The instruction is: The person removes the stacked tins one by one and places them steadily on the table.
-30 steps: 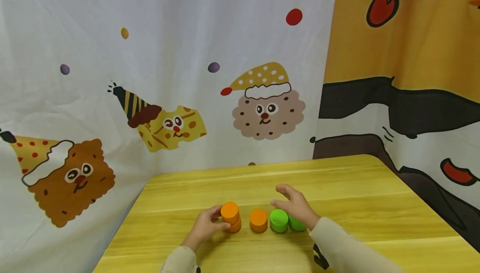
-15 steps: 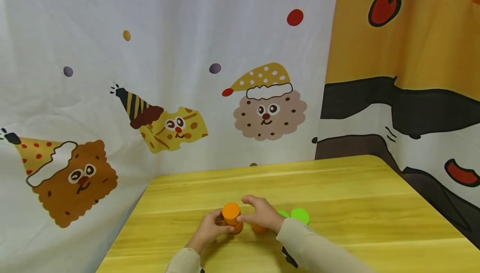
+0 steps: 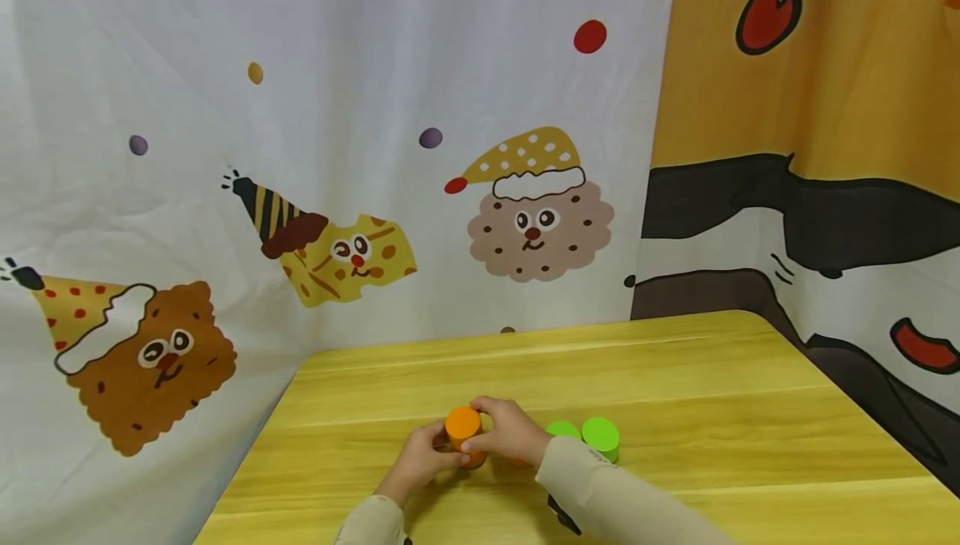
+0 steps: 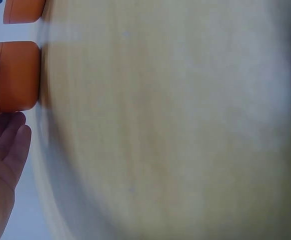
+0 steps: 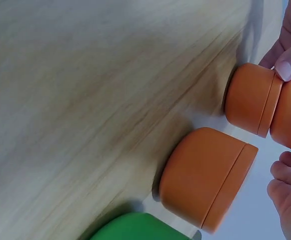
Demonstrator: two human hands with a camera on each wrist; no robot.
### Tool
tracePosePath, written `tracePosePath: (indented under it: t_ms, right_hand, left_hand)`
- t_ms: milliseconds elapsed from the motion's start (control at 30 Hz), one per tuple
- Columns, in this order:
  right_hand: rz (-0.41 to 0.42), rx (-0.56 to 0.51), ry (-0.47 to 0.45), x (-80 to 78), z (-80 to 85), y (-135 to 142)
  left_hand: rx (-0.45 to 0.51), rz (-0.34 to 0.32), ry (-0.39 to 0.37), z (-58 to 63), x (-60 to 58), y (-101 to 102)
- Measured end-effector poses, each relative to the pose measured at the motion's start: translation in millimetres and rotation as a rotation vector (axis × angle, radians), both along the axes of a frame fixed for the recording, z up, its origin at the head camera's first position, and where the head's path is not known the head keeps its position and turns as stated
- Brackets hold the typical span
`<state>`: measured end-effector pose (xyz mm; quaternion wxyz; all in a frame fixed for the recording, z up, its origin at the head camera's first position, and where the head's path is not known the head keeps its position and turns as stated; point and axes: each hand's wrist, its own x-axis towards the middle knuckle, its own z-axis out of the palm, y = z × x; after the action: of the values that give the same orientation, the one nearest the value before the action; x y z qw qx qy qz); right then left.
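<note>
Two orange cylinders stand one on top of the other. The upper cylinder [image 3: 463,422] shows a flat round top; the lower cylinder [image 5: 250,100] rests on the table and has a seam near its upper rim. My left hand [image 3: 422,460] grips the stack from the left, its thumb in front, close to where the two cylinders meet. From the right, my right hand [image 3: 513,432] holds the upper cylinder between thumb and fingers. A third orange cylinder [image 5: 205,175] stands apart, just right of the stack, mostly hidden in the head view behind my right hand.
Two green cylinders [image 3: 601,438] stand side by side to the right, the nearer one partly covered by my right sleeve [image 3: 600,478]. The wood-grain table [image 3: 712,395] ends at a cloth backdrop [image 3: 360,112] with cartoon prints behind and to the right.
My right hand has come left from above the green cylinders to the stack and now holds the upper orange cylinder. My left hand stays on the stack.
</note>
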<state>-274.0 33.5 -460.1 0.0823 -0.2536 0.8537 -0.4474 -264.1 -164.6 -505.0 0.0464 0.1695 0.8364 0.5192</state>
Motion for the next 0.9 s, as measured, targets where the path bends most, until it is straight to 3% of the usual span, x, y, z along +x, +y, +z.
tracePosePath:
  t_ms: [267, 900]
  right_hand:
    - [-0.019, 0.012, 0.005, 0.6, -0.3, -2]
    - [-0.044, -0.105, 0.032, -0.8, -13.4, -4]
  left_hand:
    - [-0.008, 0.003, -0.031, 2.4, 1.2, 1]
    - [-0.033, 0.001, -0.018, 3.0, 1.7, 3]
